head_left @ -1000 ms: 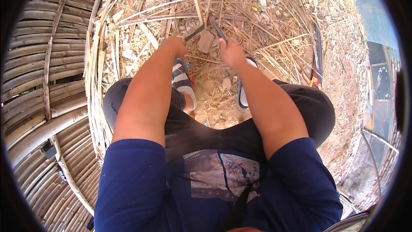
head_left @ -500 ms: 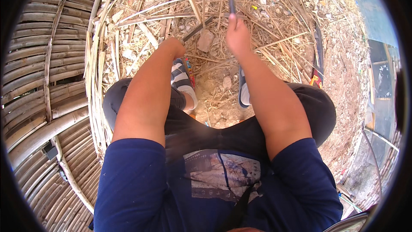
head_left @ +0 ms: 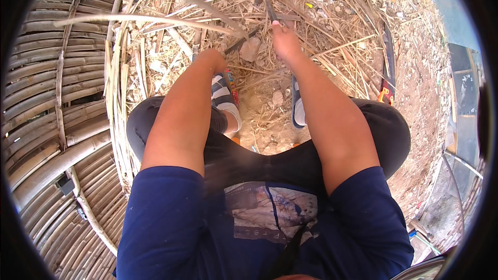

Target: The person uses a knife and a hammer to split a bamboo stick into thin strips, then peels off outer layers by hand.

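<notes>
My right hand (head_left: 286,41) has its fingers wrapped tight around the handle of a hammer (head_left: 265,1), raised above the far ground. My left hand (head_left: 211,58) seems to pinch a dark blade (head_left: 243,40) resting against a pale stone (head_left: 251,49) just beside it, though I cannot tell how tightly its fingers close. I judge a good strike needs the blade steady, the head falling square, and my left knuckles well aside among the bamboo strips (head_left: 155,18).
</notes>
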`<act>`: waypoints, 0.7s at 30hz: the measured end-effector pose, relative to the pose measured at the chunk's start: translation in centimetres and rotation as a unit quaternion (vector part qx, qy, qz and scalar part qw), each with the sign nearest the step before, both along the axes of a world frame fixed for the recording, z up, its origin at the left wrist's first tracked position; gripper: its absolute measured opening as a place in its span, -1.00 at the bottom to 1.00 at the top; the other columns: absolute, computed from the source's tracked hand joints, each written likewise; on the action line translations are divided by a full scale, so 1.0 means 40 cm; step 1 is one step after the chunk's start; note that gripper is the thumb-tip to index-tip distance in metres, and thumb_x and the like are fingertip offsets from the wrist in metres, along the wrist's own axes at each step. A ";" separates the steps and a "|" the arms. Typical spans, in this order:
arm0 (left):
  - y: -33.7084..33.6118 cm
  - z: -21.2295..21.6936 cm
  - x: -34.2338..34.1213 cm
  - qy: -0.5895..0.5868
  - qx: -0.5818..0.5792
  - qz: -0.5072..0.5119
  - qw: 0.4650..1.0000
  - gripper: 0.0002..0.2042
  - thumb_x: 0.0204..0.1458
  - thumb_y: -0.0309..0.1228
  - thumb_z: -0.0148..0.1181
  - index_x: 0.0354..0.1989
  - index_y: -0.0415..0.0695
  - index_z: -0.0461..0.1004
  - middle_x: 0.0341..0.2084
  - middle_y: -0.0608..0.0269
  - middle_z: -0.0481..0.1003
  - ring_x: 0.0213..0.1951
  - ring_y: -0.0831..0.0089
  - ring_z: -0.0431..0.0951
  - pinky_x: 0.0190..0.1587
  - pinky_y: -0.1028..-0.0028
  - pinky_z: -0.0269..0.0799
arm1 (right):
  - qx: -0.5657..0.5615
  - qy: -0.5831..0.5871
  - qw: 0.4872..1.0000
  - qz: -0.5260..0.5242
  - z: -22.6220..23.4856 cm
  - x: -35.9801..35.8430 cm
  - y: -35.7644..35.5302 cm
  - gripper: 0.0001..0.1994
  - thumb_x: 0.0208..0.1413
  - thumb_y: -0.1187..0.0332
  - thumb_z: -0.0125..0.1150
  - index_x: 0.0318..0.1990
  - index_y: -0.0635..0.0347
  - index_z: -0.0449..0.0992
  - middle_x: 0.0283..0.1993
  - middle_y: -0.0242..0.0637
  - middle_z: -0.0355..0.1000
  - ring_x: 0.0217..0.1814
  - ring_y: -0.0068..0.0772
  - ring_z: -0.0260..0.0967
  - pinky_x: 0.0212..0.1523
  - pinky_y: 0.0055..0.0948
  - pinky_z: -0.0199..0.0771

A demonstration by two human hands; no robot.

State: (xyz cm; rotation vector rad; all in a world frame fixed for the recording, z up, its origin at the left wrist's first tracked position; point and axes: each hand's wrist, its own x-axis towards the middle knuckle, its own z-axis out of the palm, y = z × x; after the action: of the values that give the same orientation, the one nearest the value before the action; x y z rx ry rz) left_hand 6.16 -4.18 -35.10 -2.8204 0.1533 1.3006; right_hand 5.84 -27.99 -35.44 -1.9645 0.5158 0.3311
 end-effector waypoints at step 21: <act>0.005 0.046 -0.006 0.049 -0.131 0.162 0.977 0.04 -0.01 0.62 -0.45 -0.82 -0.23 0.48 -0.84 0.04 0.38 -0.64 0.16 0.54 -0.40 0.20 0.51 | -0.046 0.072 0.990 -0.116 -0.070 -0.038 -0.048 -0.40 0.26 -0.04 0.01 -0.03 0.49 0.56 -0.06 0.24 0.55 0.07 0.27 0.49 0.14 -0.02 0.42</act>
State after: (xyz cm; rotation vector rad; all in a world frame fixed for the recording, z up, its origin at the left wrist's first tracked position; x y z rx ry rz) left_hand 5.91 -4.00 -33.24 -3.1023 -0.1552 1.5901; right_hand 4.32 -29.90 -38.24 -1.9526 0.8581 0.3070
